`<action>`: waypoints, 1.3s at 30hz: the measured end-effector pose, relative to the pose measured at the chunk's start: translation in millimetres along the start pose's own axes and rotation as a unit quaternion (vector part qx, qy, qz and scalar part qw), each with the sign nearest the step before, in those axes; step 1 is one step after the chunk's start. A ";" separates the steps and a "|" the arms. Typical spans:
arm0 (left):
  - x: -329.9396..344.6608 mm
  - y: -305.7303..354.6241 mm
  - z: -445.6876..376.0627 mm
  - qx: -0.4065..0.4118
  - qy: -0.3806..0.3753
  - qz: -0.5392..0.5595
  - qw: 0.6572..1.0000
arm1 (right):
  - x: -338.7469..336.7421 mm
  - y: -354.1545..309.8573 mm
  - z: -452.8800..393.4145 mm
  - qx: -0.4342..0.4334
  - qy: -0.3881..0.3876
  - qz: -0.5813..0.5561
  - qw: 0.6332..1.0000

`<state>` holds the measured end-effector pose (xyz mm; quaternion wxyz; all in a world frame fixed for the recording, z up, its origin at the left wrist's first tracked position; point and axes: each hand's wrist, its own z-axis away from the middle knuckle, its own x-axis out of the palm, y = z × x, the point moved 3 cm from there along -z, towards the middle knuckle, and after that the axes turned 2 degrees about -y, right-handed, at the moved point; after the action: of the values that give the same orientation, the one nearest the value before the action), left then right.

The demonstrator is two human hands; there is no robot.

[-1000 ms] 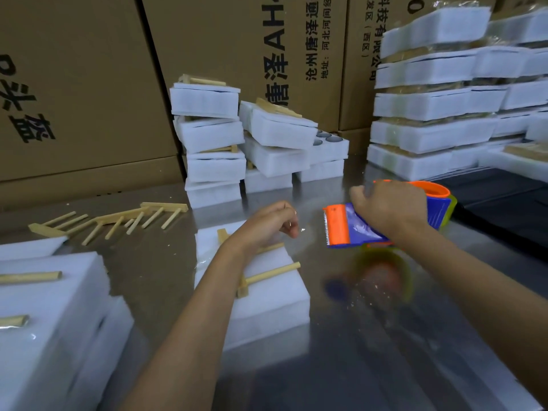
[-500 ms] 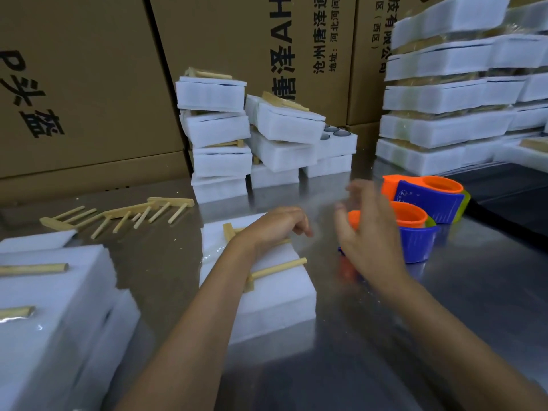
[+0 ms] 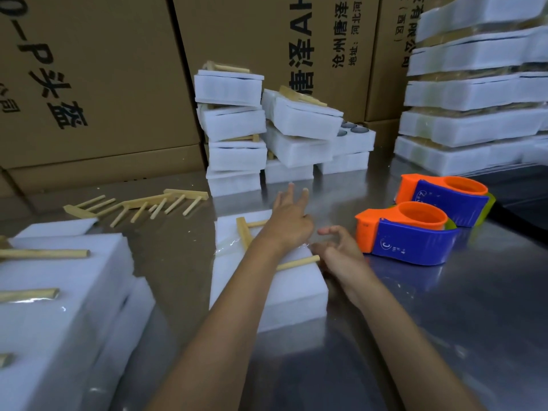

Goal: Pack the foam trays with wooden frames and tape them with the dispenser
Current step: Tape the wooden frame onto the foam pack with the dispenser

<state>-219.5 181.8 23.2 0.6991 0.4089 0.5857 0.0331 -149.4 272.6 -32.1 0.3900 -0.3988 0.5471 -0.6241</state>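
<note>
The foam tray [image 3: 284, 289] lay on the counter [image 3: 444, 336] beneath both hands, a wooden frame [image 3: 247, 232] on top. The left hand [image 3: 289, 223] reached over it, fingers [image 3: 304, 195] spread straight, holding nothing. The right hand [image 3: 338, 253] sat at its right edge, fingers loosely curled, empty. Nearer tape dispenser [image 3: 409, 235] stood just beyond those fingers. Judged light, soft, easily dented; grip by the side walls.

Two bare forearms, no sleeves, left hand [image 3: 289, 223], right hand [image 3: 341, 253]
</note>
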 end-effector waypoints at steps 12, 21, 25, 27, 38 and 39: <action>-62.1 -52.8 75.0 -0.037 0.383 0.329 0.863 | -4.3 5.8 -6.5 -0.094 0.045 0.146 0.984; -16.9 -96.8 97.9 -0.171 0.152 0.576 0.785 | -5.1 11.1 -0.4 -0.126 0.045 0.368 0.920; -17.8 -91.8 96.8 -0.142 0.159 0.587 0.781 | -4.2 10.5 3.0 -0.132 0.048 0.367 0.920; -19.2 -88.3 95.0 -0.122 0.157 0.582 0.788 | -4.9 10.4 3.8 -0.146 0.058 0.356 0.921; -26.3 -81.3 94.2 -0.085 0.162 0.575 0.798 | -6.4 7.8 9.2 -0.117 -0.001 0.137 0.984; -27.9 -81.3 94.0 -0.076 0.164 0.578 0.796 | -4.9 6.3 11.2 -0.090 0.008 0.123 0.988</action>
<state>-183.8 63.1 -6.3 0.4721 0.6049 0.3422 0.5423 -137.0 272.3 -37.8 0.4217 -0.3575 0.6490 -0.5227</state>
